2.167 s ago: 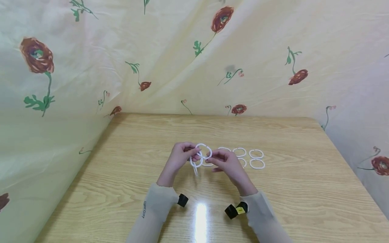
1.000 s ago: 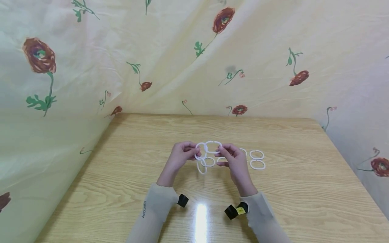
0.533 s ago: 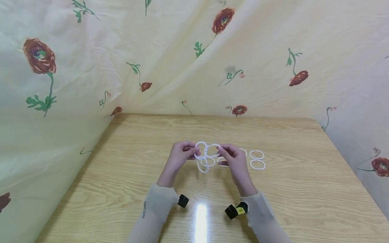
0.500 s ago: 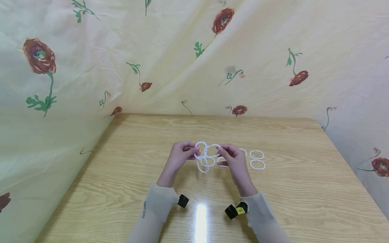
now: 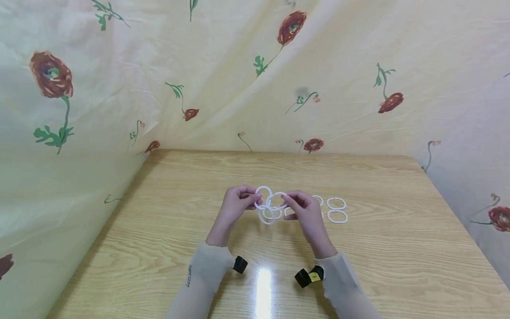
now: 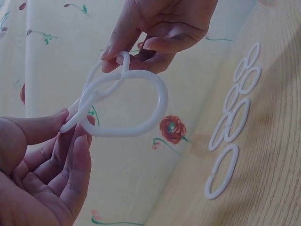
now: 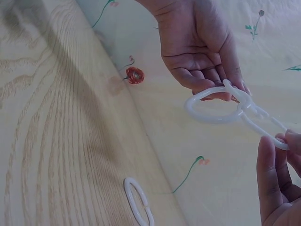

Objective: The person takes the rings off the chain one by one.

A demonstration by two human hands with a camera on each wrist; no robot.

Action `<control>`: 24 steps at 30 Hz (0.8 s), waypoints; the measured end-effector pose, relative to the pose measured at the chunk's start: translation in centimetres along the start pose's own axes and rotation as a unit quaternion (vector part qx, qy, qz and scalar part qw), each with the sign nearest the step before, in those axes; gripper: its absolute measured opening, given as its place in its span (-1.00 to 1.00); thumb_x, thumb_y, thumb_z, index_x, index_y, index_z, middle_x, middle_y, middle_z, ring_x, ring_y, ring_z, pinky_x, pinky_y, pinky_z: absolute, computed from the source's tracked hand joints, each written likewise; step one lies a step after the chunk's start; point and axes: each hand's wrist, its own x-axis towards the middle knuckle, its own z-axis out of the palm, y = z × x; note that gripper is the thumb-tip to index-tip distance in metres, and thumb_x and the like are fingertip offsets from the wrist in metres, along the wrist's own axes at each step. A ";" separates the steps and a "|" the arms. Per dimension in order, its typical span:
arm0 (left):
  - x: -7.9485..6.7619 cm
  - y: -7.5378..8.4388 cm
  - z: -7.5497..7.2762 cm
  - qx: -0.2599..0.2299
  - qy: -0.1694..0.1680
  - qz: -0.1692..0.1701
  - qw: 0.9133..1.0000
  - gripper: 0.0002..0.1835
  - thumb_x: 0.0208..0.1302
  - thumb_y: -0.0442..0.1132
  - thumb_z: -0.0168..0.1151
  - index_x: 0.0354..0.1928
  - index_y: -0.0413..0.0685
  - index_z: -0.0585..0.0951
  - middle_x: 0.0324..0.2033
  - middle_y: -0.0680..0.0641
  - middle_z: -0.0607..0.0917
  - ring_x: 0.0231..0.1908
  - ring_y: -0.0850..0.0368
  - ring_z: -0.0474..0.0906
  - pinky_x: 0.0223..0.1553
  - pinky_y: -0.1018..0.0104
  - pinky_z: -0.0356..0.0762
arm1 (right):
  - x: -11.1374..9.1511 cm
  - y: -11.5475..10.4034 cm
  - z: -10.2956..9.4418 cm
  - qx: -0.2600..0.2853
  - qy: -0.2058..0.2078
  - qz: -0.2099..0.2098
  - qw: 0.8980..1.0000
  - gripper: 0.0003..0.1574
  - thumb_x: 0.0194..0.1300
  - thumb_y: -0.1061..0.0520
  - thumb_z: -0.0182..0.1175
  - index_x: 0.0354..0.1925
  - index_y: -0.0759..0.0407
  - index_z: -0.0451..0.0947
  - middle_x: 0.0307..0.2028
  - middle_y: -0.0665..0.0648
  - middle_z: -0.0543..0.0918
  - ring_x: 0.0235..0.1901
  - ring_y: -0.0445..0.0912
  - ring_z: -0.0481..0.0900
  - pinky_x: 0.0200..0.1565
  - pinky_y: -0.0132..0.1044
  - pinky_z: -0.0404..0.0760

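Note:
Above the table in the head view, my left hand pinches a white plastic ring link between thumb and fingertips. My right hand pinches another white link by its right side. These two links meet and overlap between the hands, and appear hooked together. A third link hangs below, joined to the held ones. In the right wrist view, this hanging link lies close to the left fingers. Whether the gap in each held link is fully closed is too small to tell.
Several loose white links lie on the wooden table behind and right of the hands, such as this far-right link. My right hand partly covers some. A flowered cloth hangs behind the table and along both sides.
My right hand first moved right with its link, drawing it out from the left one. Over the last second it has come slightly back left, tilting its link. The left hand has hardly moved.

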 end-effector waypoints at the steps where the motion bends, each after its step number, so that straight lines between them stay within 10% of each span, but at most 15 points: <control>1: 0.0 0.0 0.0 0.000 0.001 0.000 1.000 -0.85 0.26 -0.44 0.24 -0.21 -0.46 0.60 -0.48 -0.17 0.75 -0.50 0.32 0.64 -0.38 0.39 0.70 | 0.0 0.0 0.0 -0.004 0.000 0.001 1.000 -0.68 0.37 0.22 0.16 -0.06 0.49 0.52 -0.44 -0.14 0.62 -0.36 -0.27 0.59 -0.43 -0.38 0.72; 24: -0.1 0.0 0.6 0.016 0.011 0.003 1.000 -0.86 0.24 -0.40 0.28 -0.24 -0.39 0.62 -0.42 -0.24 0.75 -0.48 0.30 0.64 -0.31 0.30 0.72 | -0.1 0.4 0.4 -0.037 0.000 0.018 0.999 -0.63 0.37 0.17 0.19 -0.04 0.49 0.53 -0.42 -0.09 0.60 -0.39 -0.29 0.60 -0.49 -0.41 0.68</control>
